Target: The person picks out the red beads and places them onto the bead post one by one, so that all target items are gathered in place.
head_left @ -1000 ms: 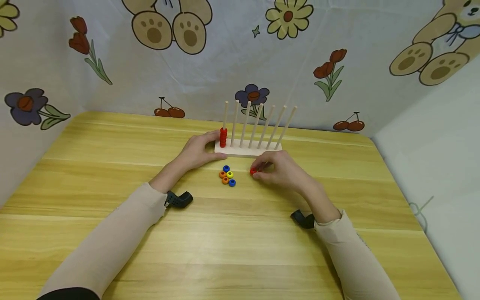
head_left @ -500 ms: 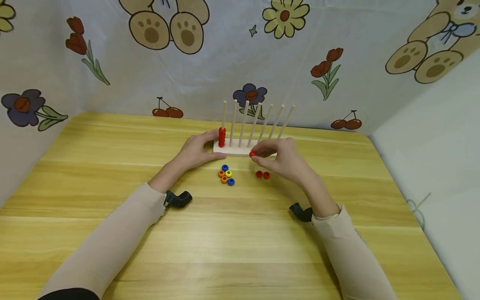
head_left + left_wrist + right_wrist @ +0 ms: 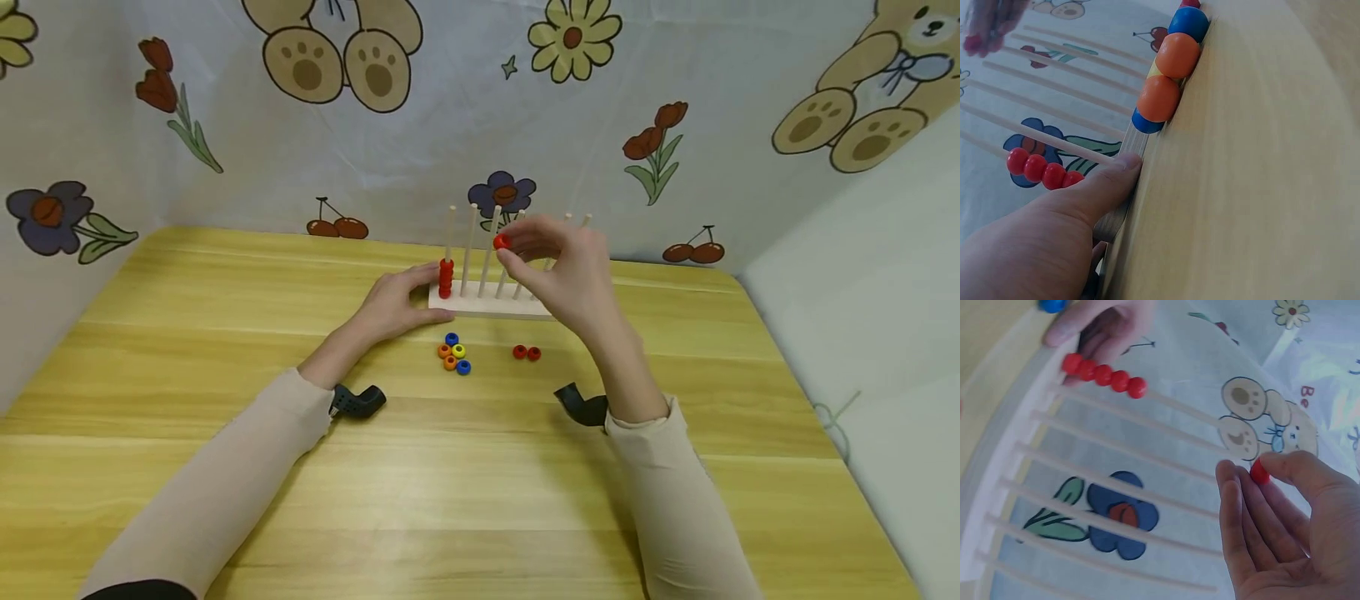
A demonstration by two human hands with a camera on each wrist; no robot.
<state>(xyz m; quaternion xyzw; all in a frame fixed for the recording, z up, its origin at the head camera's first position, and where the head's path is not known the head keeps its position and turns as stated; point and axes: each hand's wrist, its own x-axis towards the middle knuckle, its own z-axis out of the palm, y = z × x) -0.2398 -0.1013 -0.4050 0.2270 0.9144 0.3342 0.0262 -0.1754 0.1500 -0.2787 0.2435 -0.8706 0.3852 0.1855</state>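
Observation:
A pale wooden peg rack [image 3: 491,307] with several upright pegs stands near the back of the table. Its leftmost peg carries a stack of red beads [image 3: 446,279]; several show in the right wrist view. My left hand [image 3: 393,304] grips the rack's left end, thumb along the front edge of the base and fingers behind it. Raised in front of the pegs, my right hand [image 3: 573,275] pinches one red bead [image 3: 1260,470] between thumb and fingertips. That bead is up near the height of the peg tops, right of the red stack.
In front of the rack lies a cluster of blue, orange and yellow beads [image 3: 458,352]. Two loose red beads [image 3: 527,353] sit to its right. Behind the table [image 3: 420,483] hangs a printed cloth [image 3: 420,158]. Dark wrist mounts [image 3: 360,402] project from both sleeves.
My right hand has lifted a red bead off the table and carried it up and forward to the pegs, uncovering two red beads. The left hand stays on the rack.

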